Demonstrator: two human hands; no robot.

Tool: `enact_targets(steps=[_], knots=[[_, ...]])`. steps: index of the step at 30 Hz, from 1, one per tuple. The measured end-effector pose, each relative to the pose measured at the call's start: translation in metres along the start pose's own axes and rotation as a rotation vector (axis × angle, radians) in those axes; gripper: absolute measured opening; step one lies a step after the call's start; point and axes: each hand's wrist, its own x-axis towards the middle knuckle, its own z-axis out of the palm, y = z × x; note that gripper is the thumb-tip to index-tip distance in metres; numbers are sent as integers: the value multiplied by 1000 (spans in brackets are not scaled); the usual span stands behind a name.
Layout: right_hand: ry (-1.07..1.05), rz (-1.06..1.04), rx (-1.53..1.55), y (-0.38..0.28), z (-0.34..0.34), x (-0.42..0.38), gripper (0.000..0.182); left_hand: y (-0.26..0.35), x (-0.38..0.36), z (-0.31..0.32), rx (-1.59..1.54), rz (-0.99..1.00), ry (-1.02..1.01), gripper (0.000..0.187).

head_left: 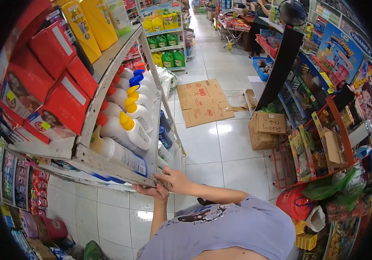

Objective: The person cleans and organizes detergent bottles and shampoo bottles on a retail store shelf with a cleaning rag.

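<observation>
At the near corner of a white metal shelf (112,162), both hands meet just below the row of bottles. My right hand (176,180) is closed on a small grey cloth (162,180) pressed against the shelf's edge. From underneath, my left hand (153,191) curls its fingers round the same edge, palm up. Closest to the hands lies a white bottle with a blue label (127,158). Behind it stand several white pump bottles with yellow caps (137,130). Dark blue bottles (164,136) sit on a lower level.
Red boxes (58,86) and yellow bottles (79,30) fill the upper shelf at left. A flattened cardboard sheet (203,102) lies on the tiled floor (201,145). Cardboard boxes (266,130), a red rack (281,167) and a black post (279,69) stand at right. Another person (262,21) is far back.
</observation>
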Motion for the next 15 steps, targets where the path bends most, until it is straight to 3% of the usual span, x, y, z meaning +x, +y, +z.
enact_targets(steps=[8, 15], knots=[[212, 49, 118, -7, 18, -14, 29, 5, 5, -8, 103, 140, -71, 60], [327, 102, 244, -6, 34, -25, 14, 11, 7, -32, 120, 72, -233, 59]])
